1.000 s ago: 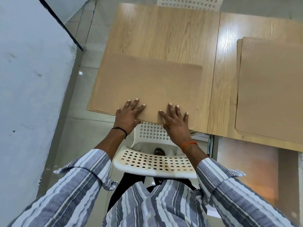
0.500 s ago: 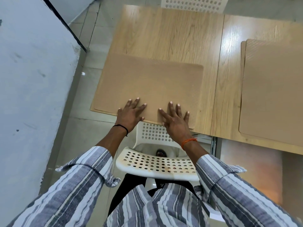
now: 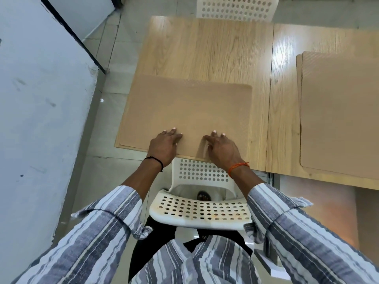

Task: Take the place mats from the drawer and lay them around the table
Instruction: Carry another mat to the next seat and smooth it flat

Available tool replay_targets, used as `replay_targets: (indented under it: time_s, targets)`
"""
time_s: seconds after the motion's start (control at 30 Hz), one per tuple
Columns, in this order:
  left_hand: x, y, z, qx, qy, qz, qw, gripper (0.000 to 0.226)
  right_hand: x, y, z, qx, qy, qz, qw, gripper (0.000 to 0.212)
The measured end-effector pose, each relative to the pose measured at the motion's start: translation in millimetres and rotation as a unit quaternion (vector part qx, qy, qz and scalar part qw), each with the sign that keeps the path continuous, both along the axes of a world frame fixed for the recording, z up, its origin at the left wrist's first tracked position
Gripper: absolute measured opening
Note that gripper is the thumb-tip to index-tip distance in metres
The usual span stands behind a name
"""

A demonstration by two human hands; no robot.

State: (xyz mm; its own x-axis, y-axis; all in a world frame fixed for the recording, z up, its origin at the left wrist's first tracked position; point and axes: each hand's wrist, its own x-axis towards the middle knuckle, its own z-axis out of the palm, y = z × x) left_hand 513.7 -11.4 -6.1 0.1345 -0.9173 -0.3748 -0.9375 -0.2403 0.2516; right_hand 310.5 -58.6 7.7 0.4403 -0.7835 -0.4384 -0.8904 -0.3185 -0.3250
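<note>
On the near left corner of the wooden counter lies a tan place mat, flat, with its near edge along the counter edge. Both hands rest on the near part of this mat, palms down. The left hand has its fingers stretched forward and close together, holding nothing. The right hand lies beside it, a little apart, also flat and not gripping anything. The left wrist wears a black band, the right wrist an orange thread. At the right side of the counter, well apart, lies a second stack of mats, one edge showing under the top mat. A white perforated chair stands between the person and the counter, and another white chair stands at the far side.
</note>
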Motion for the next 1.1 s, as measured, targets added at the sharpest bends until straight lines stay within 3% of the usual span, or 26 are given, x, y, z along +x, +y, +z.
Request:
replay_targets:
  time_s: [0.2,0.33,0.53,0.67,0.9,1.1]
  targets:
    - [15.8,-41.1,17.4,-0.118,0.056,0.030,0.991,0.030,25.0,-29.7,14.7,-0.046,0.035,-0.071,0.996,0.034]
    - [39.0,-83.4,7.9,-0.191,0.090,0.017,0.977,0.037,51.6,-39.7,8.8,-0.144,-0.038,-0.118,0.982,0.034]
    - [80.1,-137.2,-34.8,-0.162,-0.009,-0.068,0.984,0.053,104.3,-65.4,-9.0,-0.162,-0.112,-0.112,0.974,0.045]
    - [95.3,-142.8,-58.6,-0.154,-0.003,-0.084,0.984,0.059,137.3,-92.3,-27.6,-0.137,-0.128,-0.130,0.974,0.052]
    - [95.9,-146.6,-62.9,-0.168,-0.009,-0.068,0.983,0.059,174.6,-134.5,-63.1,-0.140,-0.089,-0.135,0.977,0.058]
    - [97.1,-145.8,-60.8,-0.169,-0.016,-0.065,0.983,0.062,142.9,-140.1,-74.0,-0.180,-0.020,-0.123,0.976,0.068]
